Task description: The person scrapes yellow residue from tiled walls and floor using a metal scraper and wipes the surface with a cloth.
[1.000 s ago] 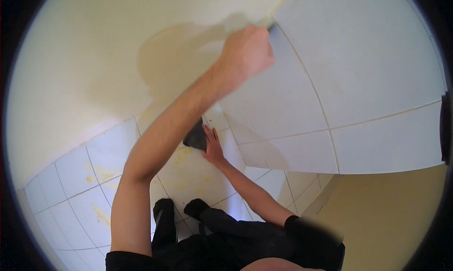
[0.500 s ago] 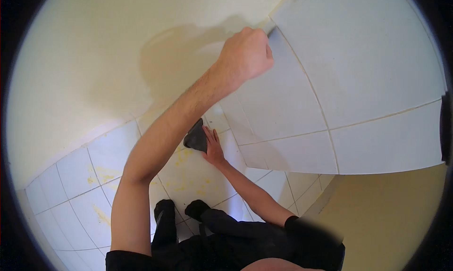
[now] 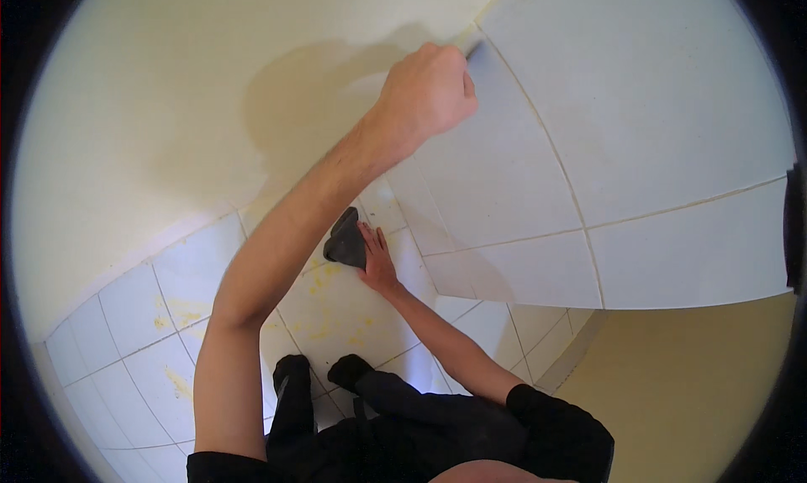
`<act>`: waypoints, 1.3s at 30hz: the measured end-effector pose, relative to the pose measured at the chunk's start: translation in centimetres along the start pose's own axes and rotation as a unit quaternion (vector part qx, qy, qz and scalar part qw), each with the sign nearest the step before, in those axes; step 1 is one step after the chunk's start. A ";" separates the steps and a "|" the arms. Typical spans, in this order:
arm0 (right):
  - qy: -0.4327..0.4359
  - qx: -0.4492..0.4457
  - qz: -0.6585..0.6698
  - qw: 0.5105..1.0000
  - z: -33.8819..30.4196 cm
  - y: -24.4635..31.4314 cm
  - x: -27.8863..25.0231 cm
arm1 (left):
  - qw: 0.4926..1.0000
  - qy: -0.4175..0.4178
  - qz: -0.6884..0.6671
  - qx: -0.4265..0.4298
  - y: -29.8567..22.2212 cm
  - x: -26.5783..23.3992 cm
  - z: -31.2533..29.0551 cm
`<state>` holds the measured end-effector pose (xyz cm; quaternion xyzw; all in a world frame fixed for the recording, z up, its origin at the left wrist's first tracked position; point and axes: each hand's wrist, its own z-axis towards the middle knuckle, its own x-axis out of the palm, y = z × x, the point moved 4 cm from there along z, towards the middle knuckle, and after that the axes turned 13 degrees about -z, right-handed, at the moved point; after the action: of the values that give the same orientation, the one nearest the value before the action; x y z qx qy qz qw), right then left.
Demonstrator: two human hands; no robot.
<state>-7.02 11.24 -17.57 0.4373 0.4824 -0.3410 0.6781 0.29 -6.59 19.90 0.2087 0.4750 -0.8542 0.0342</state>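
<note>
Floor: white tiles (image 3: pixel 155 378) with straight grout lines, spread across the lower left.
Yellow marks: patches (image 3: pixel 181 382) smeared and spotted over the tiles, some in front of the feet, more further left.
Cream wall: plain painted surface (image 3: pixel 151 147) above the tiles, at the upper left, bearing a soft shadow (image 3: pixel 286 96) beside the left hand.
Left arm: bare forearm (image 3: pixel 294 218) rising from a black sleeve at the lower edge and slanting up to the right.
Feet: two, dark-covered (image 3: pixel 292 372), side by side on the floor tiles.
Grey object: dark, tapered piece (image 3: pixel 346 246) ahead of the feet, below the left forearm; its exact kind is unclear.
Right hand: fingers stretched out along the grey object's right side, touching it (image 3: pixel 380 260); whether it grips cannot be told.
Left hand: curled into a fist (image 3: pixel 429 88) around a slim tool; the fingertips are hidden.
Slim tool: only its dark, thin end (image 3: pixel 476 51) shows past the fist, at the wall corner, near the yellowish seam (image 3: pixel 496 2).
Tiled wall: large white tiles (image 3: pixel 672 96) with pale grout, filling the upper right.
Ochre surface: plain area (image 3: pixel 689 374) beneath the tiled wall's lower edge.
Dark strip: upright piece (image 3: pixel 793 231) at the far right rim.
</note>
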 end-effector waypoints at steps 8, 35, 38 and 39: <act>-0.010 -0.002 -0.001 1.000 0.1 -0.4 0.0 | 1.000 0.005 0.013 -0.007 -0.2 -0.2 0.5; -0.210 0.342 0.659 0.637 3.5 -2.5 -8.1 | 0.999 0.006 -0.038 0.030 5.0 -4.2 -15.4; -0.145 0.154 0.750 0.626 7.2 1.5 -14.6 | 0.997 0.014 -0.070 0.024 5.2 -4.8 -16.2; -0.136 0.119 0.791 0.584 7.5 2.0 -15.9 | 0.995 0.001 -0.089 0.035 5.1 -4.7 -16.3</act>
<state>-7.41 5.73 -0.75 0.6717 -0.1971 0.2205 0.6792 11.14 3.42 10.16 0.1672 0.4615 -0.8698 -0.0498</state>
